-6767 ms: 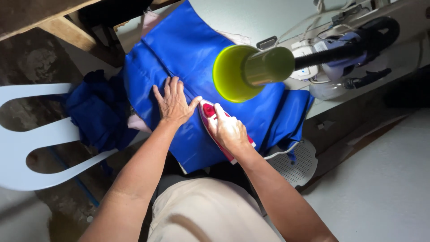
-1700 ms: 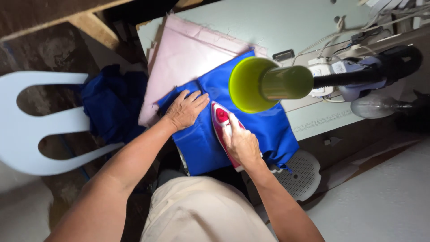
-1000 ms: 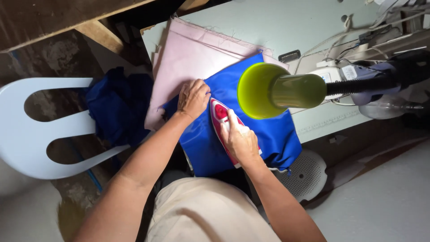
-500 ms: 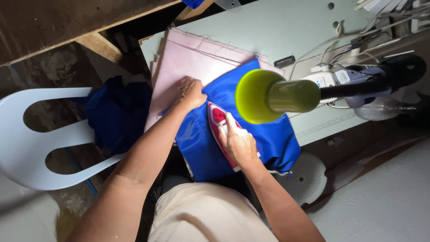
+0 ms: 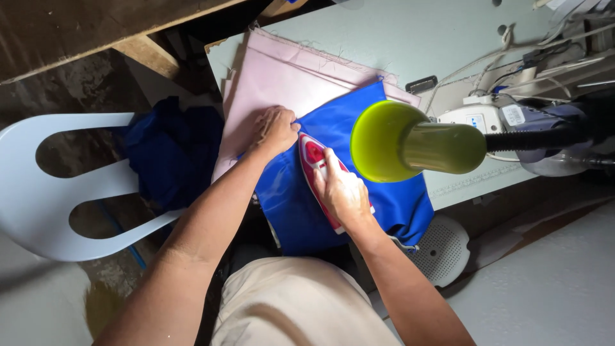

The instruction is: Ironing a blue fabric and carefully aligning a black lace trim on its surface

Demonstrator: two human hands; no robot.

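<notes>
A blue cloth (image 5: 378,198) lies over a pink cloth (image 5: 282,77) on the pale work table (image 5: 410,38). My right hand (image 5: 343,192) grips the handle of a red and white iron (image 5: 312,154) that rests flat on the blue cloth. My left hand (image 5: 275,128) is closed on the left edge of the blue cloth, just left of the iron's tip, where blue meets pink.
A yellow-green lamp shade (image 5: 397,141) on a dark arm hangs over the right side of the cloth. A white plastic chair (image 5: 45,218) stands at the left with a dark blue bundle (image 5: 170,154) on it. Cables and a white machine part (image 5: 477,115) lie at the right.
The blue cloth has been pulled back so that much of the pink cloth shows. My left hand went from flat on the cloth to gripping its left edge farther up; the iron moved with it.
</notes>
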